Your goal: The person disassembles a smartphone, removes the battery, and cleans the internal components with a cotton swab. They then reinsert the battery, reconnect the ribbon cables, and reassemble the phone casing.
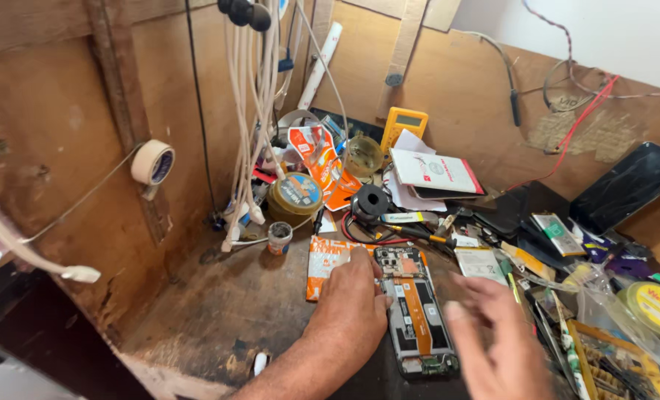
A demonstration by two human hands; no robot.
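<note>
We see a worn wooden desk (219, 311), stained and chipped. An opened phone (415, 311) lies flat on it between our two hands, left hand (348, 307) touching it, right hand (500, 341) just beside. Beyond the hands sit an orange packet (324, 259), a small jar (279, 237) and a tape tin (295, 196). A yellow multimeter (402, 126) stands farther back.

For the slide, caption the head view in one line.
Left hand steadies an opened phone on a cluttered wooden bench; right hand hovers beside it.
</note>
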